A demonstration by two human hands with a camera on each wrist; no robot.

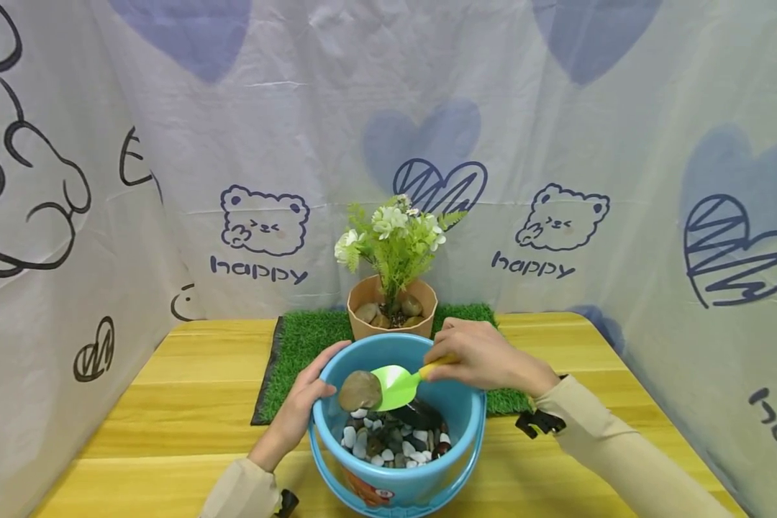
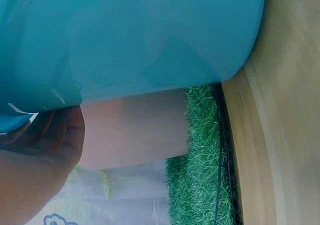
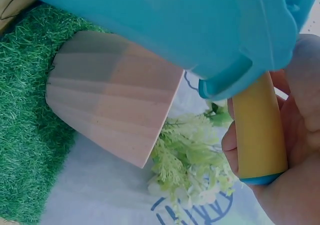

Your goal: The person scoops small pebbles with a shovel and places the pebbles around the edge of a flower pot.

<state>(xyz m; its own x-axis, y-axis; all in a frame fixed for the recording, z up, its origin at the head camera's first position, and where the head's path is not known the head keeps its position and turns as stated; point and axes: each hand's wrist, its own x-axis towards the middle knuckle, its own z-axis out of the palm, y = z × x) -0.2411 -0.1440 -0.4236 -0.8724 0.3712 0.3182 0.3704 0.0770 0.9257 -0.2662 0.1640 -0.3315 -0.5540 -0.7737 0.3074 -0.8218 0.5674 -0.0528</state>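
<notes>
A light blue bucket stands in front of me, holding white, grey and dark pebbles. My left hand grips its left rim, thumb over the edge and fingers on the outer wall. In my right hand is a small toy shovel with a green blade and a yellow handle. The blade slants down inside the bucket. Against its tip lies a large brown stone, at the bucket's left inner side. Whether the blade bears the stone's weight cannot be told.
Behind the bucket, a peach flowerpot holds stones and a white-flowered plant. It stands on a green turf mat on the yellow wooden table. Printed cloth hangs around the back and sides.
</notes>
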